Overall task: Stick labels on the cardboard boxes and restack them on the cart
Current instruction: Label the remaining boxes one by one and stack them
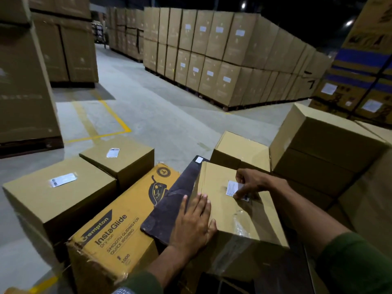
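Observation:
A plain cardboard box [220, 211] lies in front of me, tilted, with a small white label [231, 187] on its top face. My right hand [251, 183] presses on that label with its fingertips and covers its right part. My left hand [194, 223] lies flat, fingers apart, on the box's near left edge. A dark flat board [169, 206] with a white sticker [199, 159] rests under the box's left side. Two plain boxes at the left, one near [59, 200] and one farther [125, 160], each carry a label on top.
A yellow printed dry-iron box [114, 236] lies between the labelled boxes and my box. Unlabelled boxes [318, 149] are stacked at the right, one more [239, 151] behind my box. Tall pallets of cartons [222, 58] ring the grey floor [148, 107] with yellow lines.

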Demonstrator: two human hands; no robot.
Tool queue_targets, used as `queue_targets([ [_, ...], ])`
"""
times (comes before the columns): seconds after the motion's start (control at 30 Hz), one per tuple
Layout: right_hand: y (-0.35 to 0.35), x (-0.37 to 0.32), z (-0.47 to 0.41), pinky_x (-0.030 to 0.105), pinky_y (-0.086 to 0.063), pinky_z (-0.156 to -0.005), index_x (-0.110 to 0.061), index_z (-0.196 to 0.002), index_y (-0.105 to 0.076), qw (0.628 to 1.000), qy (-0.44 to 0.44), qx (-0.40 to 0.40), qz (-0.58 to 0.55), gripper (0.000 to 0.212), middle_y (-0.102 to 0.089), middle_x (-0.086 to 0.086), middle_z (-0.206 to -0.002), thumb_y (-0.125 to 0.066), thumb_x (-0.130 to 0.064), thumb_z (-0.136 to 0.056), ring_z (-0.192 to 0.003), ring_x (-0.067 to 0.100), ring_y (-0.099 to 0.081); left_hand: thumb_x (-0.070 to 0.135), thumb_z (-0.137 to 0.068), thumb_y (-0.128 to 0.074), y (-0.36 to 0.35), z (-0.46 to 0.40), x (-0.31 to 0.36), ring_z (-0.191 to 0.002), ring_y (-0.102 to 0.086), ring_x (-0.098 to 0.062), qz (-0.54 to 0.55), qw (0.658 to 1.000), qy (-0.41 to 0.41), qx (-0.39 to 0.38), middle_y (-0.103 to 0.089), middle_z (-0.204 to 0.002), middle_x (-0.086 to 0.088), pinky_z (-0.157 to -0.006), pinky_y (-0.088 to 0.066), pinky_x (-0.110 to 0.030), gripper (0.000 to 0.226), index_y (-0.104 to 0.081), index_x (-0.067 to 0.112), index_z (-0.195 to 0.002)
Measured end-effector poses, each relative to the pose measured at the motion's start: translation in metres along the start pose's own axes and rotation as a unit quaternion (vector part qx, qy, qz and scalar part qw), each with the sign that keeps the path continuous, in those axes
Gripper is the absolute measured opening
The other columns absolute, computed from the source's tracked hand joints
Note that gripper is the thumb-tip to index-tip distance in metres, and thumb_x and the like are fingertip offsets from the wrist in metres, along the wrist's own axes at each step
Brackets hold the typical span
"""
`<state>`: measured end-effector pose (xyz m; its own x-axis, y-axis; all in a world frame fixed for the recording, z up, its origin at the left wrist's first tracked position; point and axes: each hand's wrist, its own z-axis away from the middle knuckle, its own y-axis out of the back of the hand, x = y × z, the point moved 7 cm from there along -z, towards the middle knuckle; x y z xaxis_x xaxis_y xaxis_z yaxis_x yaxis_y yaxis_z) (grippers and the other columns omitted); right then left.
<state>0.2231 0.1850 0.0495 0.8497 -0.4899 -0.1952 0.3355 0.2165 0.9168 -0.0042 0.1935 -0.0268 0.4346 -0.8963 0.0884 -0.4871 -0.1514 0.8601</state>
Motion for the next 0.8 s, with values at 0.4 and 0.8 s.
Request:
queue_targets([
  [0.4,0.022,-0.006,0.042,0.019,-0.046,-0.061,-0.02,-0.099,-0.06,0.994,0.043,0.095,-0.045,0.016,-0.064,-0.007,-0.09,-0.071,-0.021,-0.087,-0.079,0.007,-0.062,0.044,-0.096,-0.035,0.0,0.001,-0.001,-0.137,-0.044,-0.029,0.008,1.0,0.008,-0.008,-0.055,-0.14,-0.013,-0.108,-0.025,-0.06,0.056,-0.058,0.008,-0.132],
  [0.8,-0.05,0.023,0.088,0.025,-0.048,-0.055,0.002,-0.099,-0.057,0.779,-0.067,0.176,-0.598,0.016,-0.068,0.01,-0.073,-0.056,-0.014,-0.098,-0.052,0.009,-0.061,0.046,-0.093,-0.037,0.001,0.003,-0.002,-0.131,-0.051,-0.029,0.024,0.998,0.038,-0.036,-0.059,-0.135,-0.009,-0.1,-0.042,-0.062,0.055,-0.06,0.012,-0.13],
])
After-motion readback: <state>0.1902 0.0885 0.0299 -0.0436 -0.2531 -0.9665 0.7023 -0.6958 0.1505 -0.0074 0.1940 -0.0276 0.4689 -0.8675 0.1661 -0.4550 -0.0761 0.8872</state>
